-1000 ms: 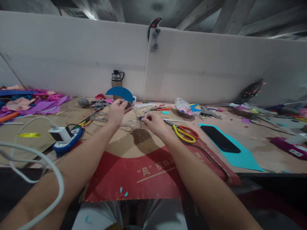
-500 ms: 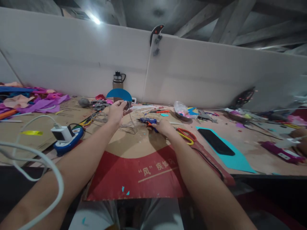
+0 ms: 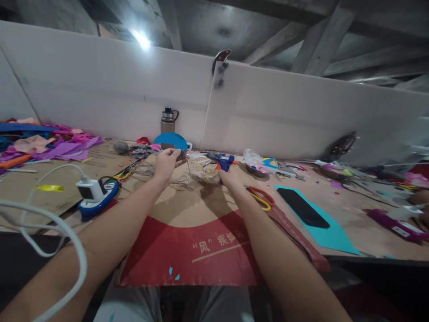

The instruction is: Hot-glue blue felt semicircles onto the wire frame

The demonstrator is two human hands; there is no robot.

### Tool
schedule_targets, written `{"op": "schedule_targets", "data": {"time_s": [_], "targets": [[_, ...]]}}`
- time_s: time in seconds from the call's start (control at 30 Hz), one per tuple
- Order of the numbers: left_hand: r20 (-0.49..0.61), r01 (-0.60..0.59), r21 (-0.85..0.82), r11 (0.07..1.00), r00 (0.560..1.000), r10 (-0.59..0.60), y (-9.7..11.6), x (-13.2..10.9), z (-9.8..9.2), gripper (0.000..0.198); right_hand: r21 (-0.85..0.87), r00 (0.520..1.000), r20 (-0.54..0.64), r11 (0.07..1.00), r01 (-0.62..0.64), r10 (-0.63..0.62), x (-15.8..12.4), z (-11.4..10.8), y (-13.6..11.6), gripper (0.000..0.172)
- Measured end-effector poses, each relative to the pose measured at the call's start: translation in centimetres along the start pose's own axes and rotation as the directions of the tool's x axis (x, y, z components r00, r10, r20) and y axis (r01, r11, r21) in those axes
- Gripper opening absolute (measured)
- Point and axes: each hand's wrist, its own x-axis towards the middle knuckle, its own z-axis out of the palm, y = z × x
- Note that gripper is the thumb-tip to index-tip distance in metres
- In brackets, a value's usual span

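My left hand (image 3: 166,165) is closed in a pinch on a blue curved piece (image 3: 170,139), held up above the table. A small dark grey bit (image 3: 181,155) shows at its fingertips, and a thin cord (image 3: 188,167) hangs below them. My right hand (image 3: 231,176) is wrapped round the handle of a blue glue gun (image 3: 225,161) with orange parts. The gun is off the table, its nozzle pointing left toward the blue piece, with a gap between. Loose cord (image 3: 182,180) lies beneath on the cardboard (image 3: 174,210).
Red and yellow-handled scissors (image 3: 263,197) and a black phone (image 3: 301,206) on turquoise sheet lie at right. A blue power strip (image 3: 97,203) with a white charger sits left. A bottle (image 3: 168,123) stands behind the blue piece. White cable (image 3: 78,250) loops over my left forearm.
My right hand has lifted the glue gun from low over the cardboard and turned it more upright. My left hand still holds the blue piece, shifted slightly right. The view has tilted up a little.
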Motion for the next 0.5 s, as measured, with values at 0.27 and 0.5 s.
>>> {"op": "schedule_targets", "data": {"time_s": [0.27, 0.5], "targets": [[-0.052, 0.072, -0.011, 0.997, 0.996, -0.073, -0.3, 0.0, -0.2, 0.013, 0.463, 0.992, 0.127, 0.885, -0.050, -0.010, -2.0, -0.7, -4.9, 0.034], [-0.066, 0.067, 0.065, 0.996, 0.996, -0.063, -0.3, -0.4, 0.3, 0.014, 0.280, 0.970, 0.179, 0.954, 0.110, -0.165, -3.0, -0.7, -5.6, 0.026]]}}
